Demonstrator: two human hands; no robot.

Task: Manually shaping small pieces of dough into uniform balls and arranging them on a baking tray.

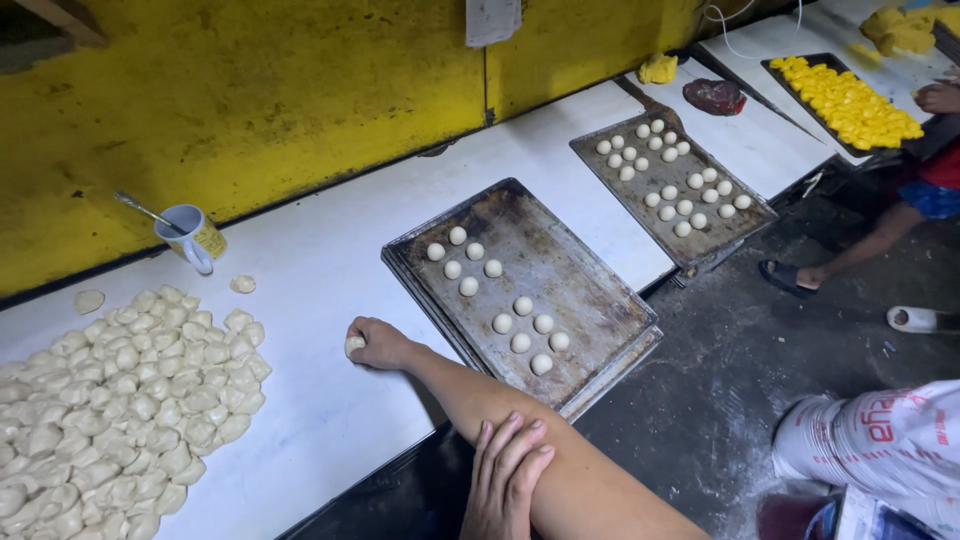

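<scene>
My right hand (378,345) grips one dough ball (354,345) left of the tray (590,290) holding eleven balls; my left hand (505,480) lies open.

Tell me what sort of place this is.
Probably a small bakery's work area. A heap of cut dough pieces lies on the long white table, worn baking trays hold rolled dough balls, and the right hand presses one dough ball.

Bakery: dough pieces (120,400), baking trays (560,270)

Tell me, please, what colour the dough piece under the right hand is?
Pale cream-white, seen in the head view: the dough piece under the right hand.
</scene>
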